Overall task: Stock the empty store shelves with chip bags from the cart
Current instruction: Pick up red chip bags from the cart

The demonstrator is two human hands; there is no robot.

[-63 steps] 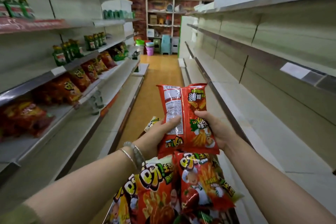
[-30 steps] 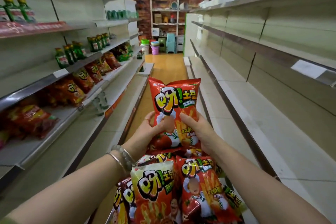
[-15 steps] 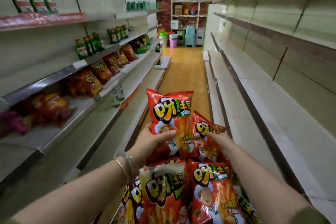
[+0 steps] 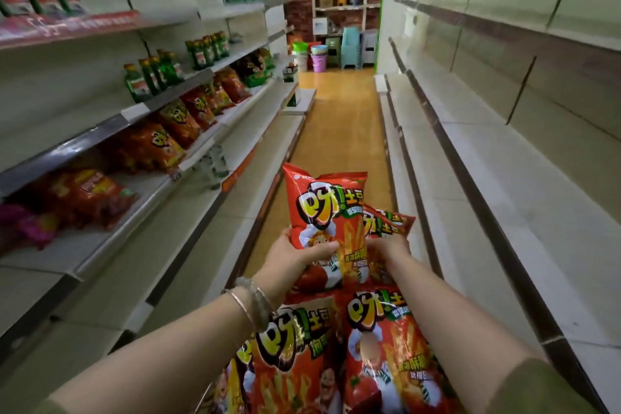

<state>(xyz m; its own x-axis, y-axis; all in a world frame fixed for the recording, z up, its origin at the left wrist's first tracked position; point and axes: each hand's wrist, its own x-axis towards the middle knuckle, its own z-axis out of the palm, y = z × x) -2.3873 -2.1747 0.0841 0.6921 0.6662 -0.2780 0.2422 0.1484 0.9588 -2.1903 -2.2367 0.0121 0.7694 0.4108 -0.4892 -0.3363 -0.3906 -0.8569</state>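
My left hand [image 4: 294, 257] grips an upright red chip bag [image 4: 327, 212] by its lower part, above the pile of red chip bags [image 4: 379, 346] in the cart at the bottom centre. My right hand [image 4: 386, 250] grips a second red chip bag [image 4: 389, 223] just behind and right of the first; most of that bag is hidden. The cart itself is covered by the bags. To the left, a middle shelf [image 4: 111, 239] carries a row of the same red bags [image 4: 158, 148], with bare shelf boards below it.
Green bottles [image 4: 148, 79] stand on the upper left shelves. The right-hand shelving [image 4: 504, 158] runs down the aisle with nothing on it. A wooden-floored aisle [image 4: 342, 118] leads to coloured buckets [image 4: 312, 55] and stools by a brick back wall.
Earlier both hands held one bag up together. My right hand then let go, dropped to the pile and took hold of a second bag, while the view turned left.
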